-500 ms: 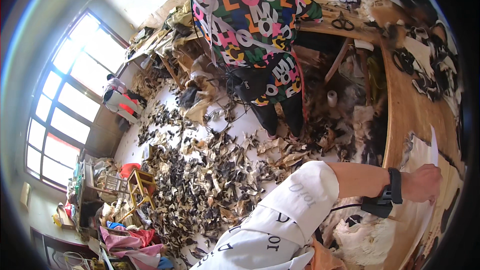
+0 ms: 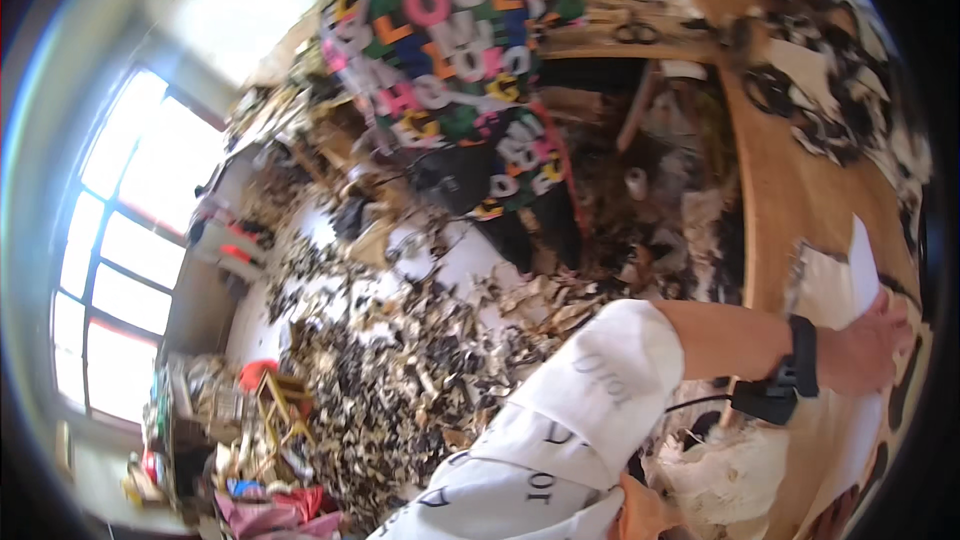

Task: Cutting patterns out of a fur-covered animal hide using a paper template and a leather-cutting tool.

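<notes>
My left hand (image 2: pixel 868 348) reaches over the wooden table at the right, a dark band and small black device (image 2: pixel 768 395) on its wrist. It rests on a long white sheet (image 2: pixel 862 265) with a pointed upper end. The sheet lies over a pale hide (image 2: pixel 825 290), and it shows above and below the hand. My fingers look spread against it, though motion softens them. Under my forearm lies a cream, furry piece (image 2: pixel 725 475). My right hand is outside the picture.
A co-worker in a letter-patterned top (image 2: pixel 450 50) stands at the far table. Scissors (image 2: pixel 636 33) and black-and-white fur scraps (image 2: pixel 840 120) lie on the tables. Scraps (image 2: pixel 400 380) cover the floor. A wooden stool (image 2: pixel 285 405) stands left; another person (image 2: pixel 225 235) is by the window.
The view has turned, shifting the room's far part leftward and blurring it. My left hand appears slightly farther right and higher, still on the white sheet, with its fingers more spread.
</notes>
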`<action>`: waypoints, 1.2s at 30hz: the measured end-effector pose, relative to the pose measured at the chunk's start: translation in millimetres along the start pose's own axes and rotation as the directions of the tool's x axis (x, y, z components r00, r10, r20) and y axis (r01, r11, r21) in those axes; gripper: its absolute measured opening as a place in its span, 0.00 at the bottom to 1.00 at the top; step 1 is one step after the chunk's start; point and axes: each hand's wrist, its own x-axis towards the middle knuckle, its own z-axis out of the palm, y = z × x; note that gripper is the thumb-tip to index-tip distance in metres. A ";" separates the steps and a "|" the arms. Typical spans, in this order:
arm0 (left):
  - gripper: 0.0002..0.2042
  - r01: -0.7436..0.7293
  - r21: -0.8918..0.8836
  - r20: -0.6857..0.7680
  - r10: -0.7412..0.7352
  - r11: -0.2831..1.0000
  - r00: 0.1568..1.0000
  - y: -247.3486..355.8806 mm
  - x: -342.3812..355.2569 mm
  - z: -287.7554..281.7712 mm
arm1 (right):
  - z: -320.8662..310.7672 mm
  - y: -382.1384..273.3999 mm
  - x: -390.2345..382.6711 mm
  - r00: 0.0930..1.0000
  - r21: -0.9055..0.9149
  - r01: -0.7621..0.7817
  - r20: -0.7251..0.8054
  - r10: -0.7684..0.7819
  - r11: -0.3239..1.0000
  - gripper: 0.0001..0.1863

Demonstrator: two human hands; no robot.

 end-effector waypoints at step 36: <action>0.04 0.078 -0.444 0.730 0.310 0.893 0.609 -56.3 106.7 88.9 | -207.9 -208.4 -214.7 0.723 -0.178 -0.484 -0.633 0.277 0.857 0.25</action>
